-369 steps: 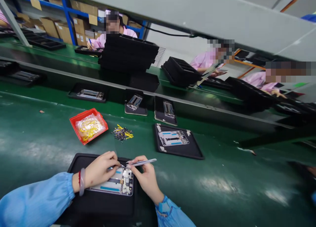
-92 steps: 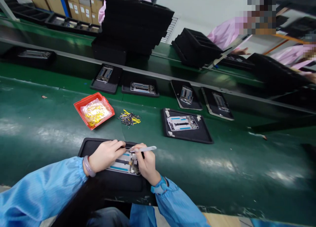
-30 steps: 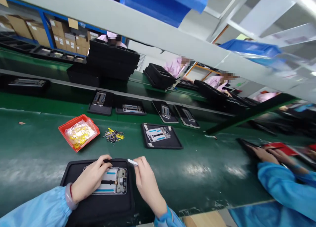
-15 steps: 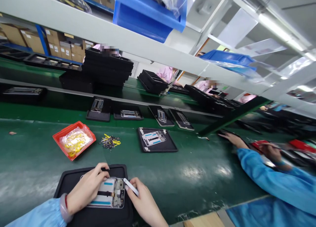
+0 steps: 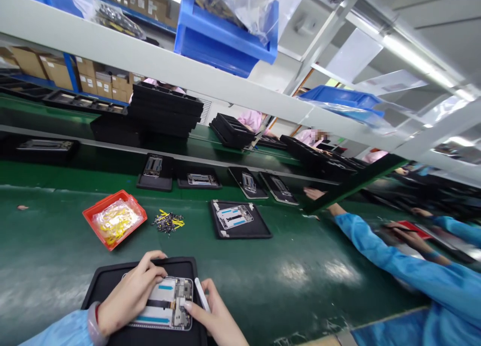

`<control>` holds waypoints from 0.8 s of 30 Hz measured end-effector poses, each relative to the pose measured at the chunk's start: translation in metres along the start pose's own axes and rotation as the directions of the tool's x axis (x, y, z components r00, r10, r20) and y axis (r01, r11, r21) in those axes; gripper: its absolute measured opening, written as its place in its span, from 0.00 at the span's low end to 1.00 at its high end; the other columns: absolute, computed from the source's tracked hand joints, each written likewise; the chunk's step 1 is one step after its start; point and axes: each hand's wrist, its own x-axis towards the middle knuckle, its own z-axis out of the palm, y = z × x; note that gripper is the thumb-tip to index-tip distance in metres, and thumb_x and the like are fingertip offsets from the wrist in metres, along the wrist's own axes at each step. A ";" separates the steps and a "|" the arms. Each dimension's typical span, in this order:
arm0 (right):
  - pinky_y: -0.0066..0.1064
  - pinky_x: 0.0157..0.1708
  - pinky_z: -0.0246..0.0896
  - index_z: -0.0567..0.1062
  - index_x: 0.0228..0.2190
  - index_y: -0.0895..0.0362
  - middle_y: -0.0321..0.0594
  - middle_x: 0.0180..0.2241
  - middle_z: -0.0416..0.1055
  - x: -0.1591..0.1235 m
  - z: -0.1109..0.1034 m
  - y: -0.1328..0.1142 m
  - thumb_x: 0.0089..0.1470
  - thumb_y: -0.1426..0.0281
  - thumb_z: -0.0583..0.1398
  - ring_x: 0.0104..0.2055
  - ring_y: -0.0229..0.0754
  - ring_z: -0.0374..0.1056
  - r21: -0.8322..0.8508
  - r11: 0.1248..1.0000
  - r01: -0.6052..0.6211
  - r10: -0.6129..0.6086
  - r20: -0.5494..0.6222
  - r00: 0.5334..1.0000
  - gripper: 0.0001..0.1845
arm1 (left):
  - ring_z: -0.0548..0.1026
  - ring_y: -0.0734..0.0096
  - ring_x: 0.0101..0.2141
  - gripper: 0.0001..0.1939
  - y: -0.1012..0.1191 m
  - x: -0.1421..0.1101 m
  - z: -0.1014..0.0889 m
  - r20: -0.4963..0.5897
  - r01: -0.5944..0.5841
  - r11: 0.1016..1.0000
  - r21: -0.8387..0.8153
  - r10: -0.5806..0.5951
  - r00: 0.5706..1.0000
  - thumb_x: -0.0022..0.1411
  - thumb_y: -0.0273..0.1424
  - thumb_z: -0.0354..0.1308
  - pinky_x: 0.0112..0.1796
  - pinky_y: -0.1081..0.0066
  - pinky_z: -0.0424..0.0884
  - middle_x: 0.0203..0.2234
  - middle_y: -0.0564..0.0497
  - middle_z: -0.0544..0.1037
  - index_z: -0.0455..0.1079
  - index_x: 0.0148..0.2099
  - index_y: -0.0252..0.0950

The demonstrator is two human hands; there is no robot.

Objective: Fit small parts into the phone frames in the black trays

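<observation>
A phone frame (image 5: 165,311) with blue strips lies in a black tray (image 5: 108,286) at the near edge of the green bench. My left hand (image 5: 130,293) rests on the frame's left part with fingers curled, its fingertips touching the frame's top edge. My right hand (image 5: 216,318) sits at the frame's right side, fingers closed on white tweezers (image 5: 202,295), one fingertip touching the frame.
A red tray (image 5: 114,219) of yellow parts and a small parts pile (image 5: 168,221) lie ahead. A second black tray with a frame (image 5: 239,219) is beyond. Trays ride the belt (image 5: 158,166). A co-worker's blue-sleeved arm (image 5: 361,235) reaches in from the right.
The view has tilted upward. My right hand lowered the tweezers beside the frame. The co-worker's arm at the right stretched further toward the belt.
</observation>
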 end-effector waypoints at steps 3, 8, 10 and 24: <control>0.29 0.33 0.60 0.58 0.30 0.52 0.32 0.29 0.69 0.001 0.000 0.002 0.40 0.50 0.67 0.33 0.42 0.66 0.046 0.998 0.042 -0.043 0.025 0.999 0.29 | 0.77 0.72 0.30 0.15 0.005 0.003 -0.003 -0.011 -0.012 0.999 0.036 0.012 1.000 0.65 0.24 0.39 0.30 0.77 0.74 0.41 0.45 0.71 0.67 0.38 0.38; 0.34 0.37 0.64 0.63 0.31 0.52 0.36 0.32 0.72 0.001 0.004 0.007 0.40 0.53 0.69 0.36 0.46 0.69 0.160 0.980 0.115 -0.116 -0.008 0.993 0.25 | 0.77 0.70 0.36 0.13 0.012 0.004 -0.012 -0.101 -0.085 0.988 0.128 0.099 0.990 0.67 0.25 0.42 0.37 0.76 0.75 0.45 0.44 0.72 0.68 0.42 0.37; 0.34 0.42 0.64 0.66 0.32 0.52 0.36 0.33 0.72 0.000 -0.001 0.009 0.36 0.53 0.71 0.39 0.47 0.70 0.170 0.979 0.116 -0.095 -0.124 0.988 0.26 | 0.75 0.65 0.44 0.12 0.012 0.002 -0.016 -0.131 -0.112 0.979 0.172 0.135 0.982 0.66 0.28 0.47 0.45 0.72 0.73 0.51 0.42 0.69 0.67 0.50 0.37; 0.25 0.15 0.58 0.69 0.29 0.57 0.31 0.21 0.67 0.079 -0.170 -0.136 0.48 0.59 0.64 0.16 0.34 0.61 -0.162 0.976 0.147 -0.214 -0.841 0.496 0.15 | 0.76 0.67 0.42 0.16 -0.007 -0.011 0.003 -0.286 0.011 0.992 0.125 0.025 0.958 0.67 0.31 0.47 0.43 0.74 0.74 0.51 0.44 0.68 0.65 0.55 0.42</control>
